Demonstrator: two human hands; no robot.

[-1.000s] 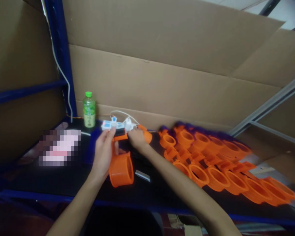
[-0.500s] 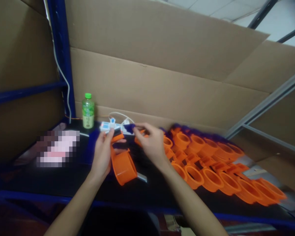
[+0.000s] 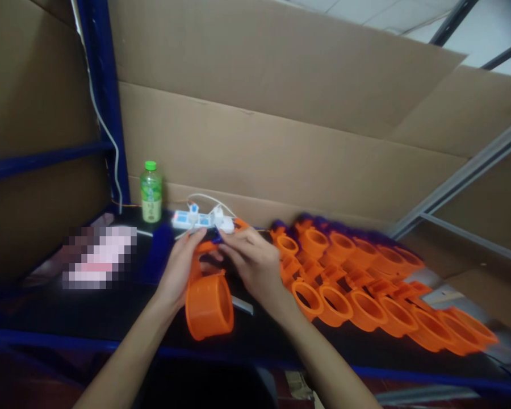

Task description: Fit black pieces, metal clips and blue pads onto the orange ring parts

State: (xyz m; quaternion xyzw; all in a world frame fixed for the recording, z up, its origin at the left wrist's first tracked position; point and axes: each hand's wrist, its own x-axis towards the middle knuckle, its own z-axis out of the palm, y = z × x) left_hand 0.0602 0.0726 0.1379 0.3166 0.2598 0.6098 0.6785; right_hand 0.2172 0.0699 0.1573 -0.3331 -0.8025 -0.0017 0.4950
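My left hand (image 3: 174, 275) is closed around the narrow upper end of an orange plastic part (image 3: 209, 309), whose wide ring hangs below the fingers. In my right hand (image 3: 258, 264) a small dark blue piece (image 3: 217, 237) is pinched between thumb and fingers. That piece meets the top end of the orange part, though the fingers hide much of the contact. Just right of the ring, a flat silvery strip (image 3: 242, 305) lies on the black tabletop (image 3: 111, 312).
Rows of similar orange parts (image 3: 368, 309) cover the right side, the back ones with dark blue pieces on them. Behind my hands is a white power strip (image 3: 182, 220) with plugs and cables. A green-capped bottle (image 3: 151, 196) stands back left, near a blue post (image 3: 106, 113).
My right hand has brought the blue piece down and left onto the orange part's top end. The held orange part has turned, its ring sitting slightly lower.
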